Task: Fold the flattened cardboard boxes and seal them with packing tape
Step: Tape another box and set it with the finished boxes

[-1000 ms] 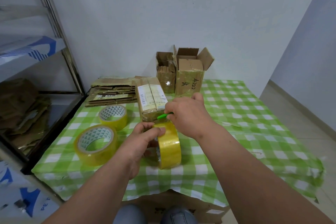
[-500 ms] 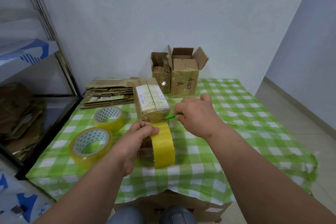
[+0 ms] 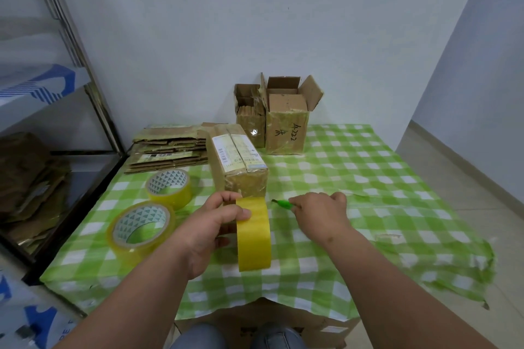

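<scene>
— Where's the sealed cardboard box?
— Mid-table, labels up, near end glossy with tape.
— And the yellow tape roll?
— On edge, touching that end.
— Flattened boxes?
— Stacked, back left.

Left hand — fingers curled over the upright roll of yellow packing tape, thumb on its outer face, forearm extended from lower left. Right hand — knuckles up, gripping a small green-handled cutter, forearm extended from lower right.
</scene>
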Action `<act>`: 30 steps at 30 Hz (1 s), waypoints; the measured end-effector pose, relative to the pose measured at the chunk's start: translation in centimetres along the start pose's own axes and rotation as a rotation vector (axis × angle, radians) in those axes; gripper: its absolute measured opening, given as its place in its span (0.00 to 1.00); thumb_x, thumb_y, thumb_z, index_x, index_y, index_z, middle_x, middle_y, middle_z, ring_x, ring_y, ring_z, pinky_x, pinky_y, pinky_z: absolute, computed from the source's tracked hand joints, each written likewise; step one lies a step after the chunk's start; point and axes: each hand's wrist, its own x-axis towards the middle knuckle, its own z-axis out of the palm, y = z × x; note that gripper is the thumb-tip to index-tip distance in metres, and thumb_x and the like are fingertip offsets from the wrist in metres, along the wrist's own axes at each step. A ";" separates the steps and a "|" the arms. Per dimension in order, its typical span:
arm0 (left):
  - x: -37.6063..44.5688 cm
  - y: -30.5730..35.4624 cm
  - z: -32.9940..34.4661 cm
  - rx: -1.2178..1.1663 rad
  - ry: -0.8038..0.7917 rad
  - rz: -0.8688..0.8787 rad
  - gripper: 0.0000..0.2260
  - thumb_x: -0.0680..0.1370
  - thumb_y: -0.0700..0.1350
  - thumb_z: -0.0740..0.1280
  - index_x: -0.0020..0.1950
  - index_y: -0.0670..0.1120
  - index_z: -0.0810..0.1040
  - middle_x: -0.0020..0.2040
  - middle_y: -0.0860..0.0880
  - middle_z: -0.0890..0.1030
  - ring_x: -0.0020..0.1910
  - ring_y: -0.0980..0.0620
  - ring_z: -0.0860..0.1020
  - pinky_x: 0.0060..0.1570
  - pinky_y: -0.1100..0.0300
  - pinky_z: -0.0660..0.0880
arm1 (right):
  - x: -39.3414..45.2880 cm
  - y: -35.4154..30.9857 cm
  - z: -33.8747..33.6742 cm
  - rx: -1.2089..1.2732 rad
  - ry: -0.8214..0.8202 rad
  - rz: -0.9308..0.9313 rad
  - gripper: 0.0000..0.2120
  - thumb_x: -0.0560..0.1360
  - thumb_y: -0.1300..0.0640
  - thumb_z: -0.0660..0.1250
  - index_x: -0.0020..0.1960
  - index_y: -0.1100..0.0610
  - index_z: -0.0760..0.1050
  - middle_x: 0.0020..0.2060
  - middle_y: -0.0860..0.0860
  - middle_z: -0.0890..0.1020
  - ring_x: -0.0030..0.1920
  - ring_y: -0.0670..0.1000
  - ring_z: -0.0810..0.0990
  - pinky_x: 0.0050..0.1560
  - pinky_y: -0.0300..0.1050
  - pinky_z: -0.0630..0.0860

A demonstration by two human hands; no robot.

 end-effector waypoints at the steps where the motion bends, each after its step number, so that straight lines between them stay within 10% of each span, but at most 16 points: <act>1: -0.1 0.0 -0.1 0.003 -0.001 0.002 0.14 0.72 0.40 0.71 0.55 0.52 0.77 0.43 0.51 0.82 0.46 0.47 0.77 0.51 0.50 0.67 | 0.0 -0.1 0.2 -0.017 0.005 0.011 0.16 0.82 0.50 0.56 0.68 0.42 0.72 0.61 0.47 0.79 0.61 0.53 0.74 0.59 0.54 0.57; 5: -0.4 -0.1 -0.2 0.021 0.007 0.019 0.16 0.70 0.41 0.73 0.57 0.51 0.78 0.44 0.50 0.83 0.48 0.47 0.78 0.53 0.49 0.69 | 0.1 -1.3 0.3 0.094 0.058 0.067 0.24 0.81 0.51 0.59 0.75 0.42 0.62 0.67 0.48 0.72 0.66 0.53 0.68 0.64 0.55 0.57; 9: -0.8 -0.1 0.0 0.047 0.024 0.033 0.21 0.64 0.46 0.75 0.56 0.53 0.79 0.47 0.49 0.84 0.49 0.47 0.79 0.55 0.48 0.70 | -0.5 -2.1 0.4 0.030 0.015 0.058 0.15 0.77 0.59 0.57 0.55 0.46 0.77 0.47 0.47 0.76 0.53 0.53 0.76 0.52 0.53 0.57; 14: -1.3 -0.1 -0.2 0.080 0.035 0.055 0.23 0.61 0.50 0.74 0.56 0.56 0.80 0.53 0.48 0.83 0.52 0.49 0.79 0.52 0.50 0.70 | -1.2 -2.4 0.5 0.044 0.021 0.083 0.12 0.81 0.48 0.57 0.55 0.46 0.79 0.51 0.48 0.77 0.53 0.53 0.76 0.55 0.53 0.58; 21: -1.7 -0.2 -0.1 0.111 0.027 0.090 0.24 0.61 0.49 0.75 0.58 0.55 0.79 0.52 0.49 0.84 0.51 0.50 0.80 0.55 0.50 0.69 | -3.0 -4.9 -1.6 1.042 -0.047 0.200 0.15 0.77 0.42 0.64 0.40 0.51 0.78 0.38 0.47 0.81 0.40 0.49 0.79 0.41 0.45 0.73; 27: -2.1 -0.1 -0.4 0.154 0.022 0.098 0.24 0.62 0.49 0.74 0.58 0.56 0.79 0.51 0.51 0.84 0.52 0.52 0.80 0.51 0.55 0.69 | -3.6 -6.5 -1.7 1.361 -0.224 0.345 0.24 0.70 0.33 0.62 0.55 0.49 0.78 0.47 0.51 0.82 0.49 0.52 0.79 0.48 0.47 0.71; 30: -2.5 -0.1 -0.4 0.191 -0.016 0.105 0.23 0.63 0.49 0.74 0.58 0.58 0.79 0.55 0.50 0.83 0.53 0.51 0.81 0.54 0.54 0.71 | -3.3 -7.1 -2.3 1.332 -0.198 0.312 0.11 0.74 0.43 0.67 0.47 0.51 0.79 0.44 0.48 0.81 0.47 0.50 0.78 0.42 0.45 0.69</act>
